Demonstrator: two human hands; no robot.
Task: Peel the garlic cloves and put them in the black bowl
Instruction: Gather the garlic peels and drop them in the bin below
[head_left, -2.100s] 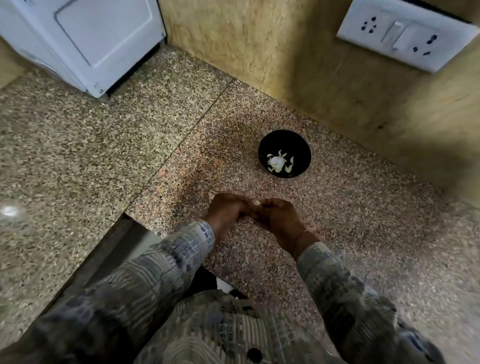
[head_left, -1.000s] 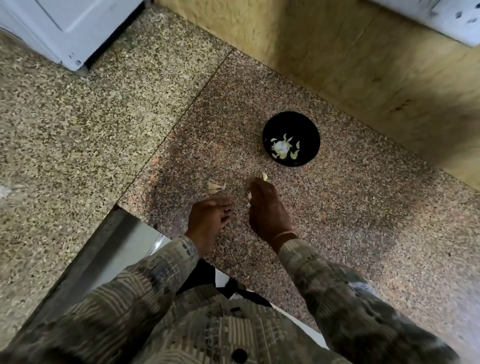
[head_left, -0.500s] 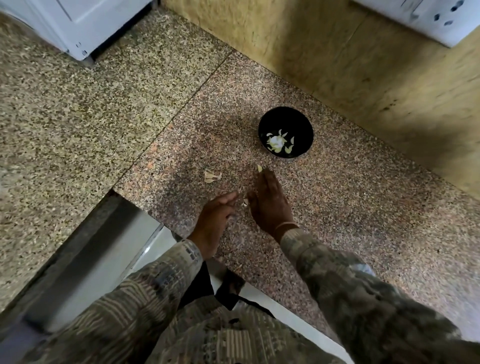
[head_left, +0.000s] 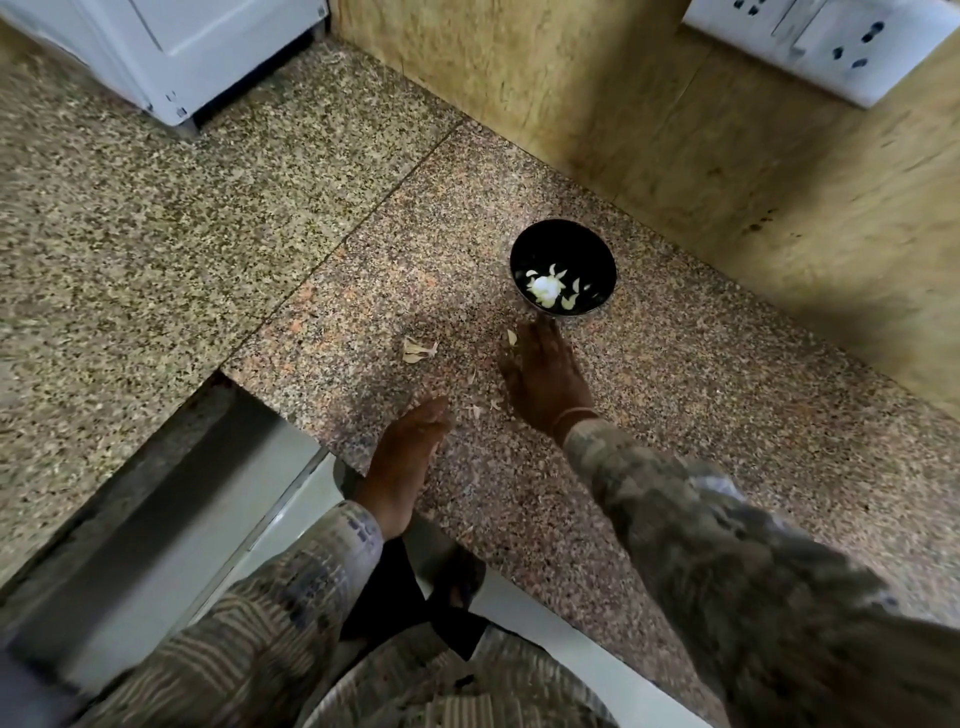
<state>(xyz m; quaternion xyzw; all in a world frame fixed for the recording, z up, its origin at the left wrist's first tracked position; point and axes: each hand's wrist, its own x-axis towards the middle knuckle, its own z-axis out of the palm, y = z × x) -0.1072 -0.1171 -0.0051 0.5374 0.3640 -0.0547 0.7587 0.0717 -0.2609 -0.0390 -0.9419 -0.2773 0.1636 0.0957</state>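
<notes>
Holding nothing, left hand (head_left: 410, 447) and right hand (head_left: 540, 379) fingers straight; risks flicking away the garlic piece (head_left: 511, 338) beside right fingertips, or shoving the black bowl (head_left: 571, 244) just beyond.

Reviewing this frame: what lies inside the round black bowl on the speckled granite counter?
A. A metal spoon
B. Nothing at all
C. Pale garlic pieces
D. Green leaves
C: the round black bowl holds pale garlic pieces, one larger white lump with small slivers scattered around it. No spoon or leaves show inside.
</notes>
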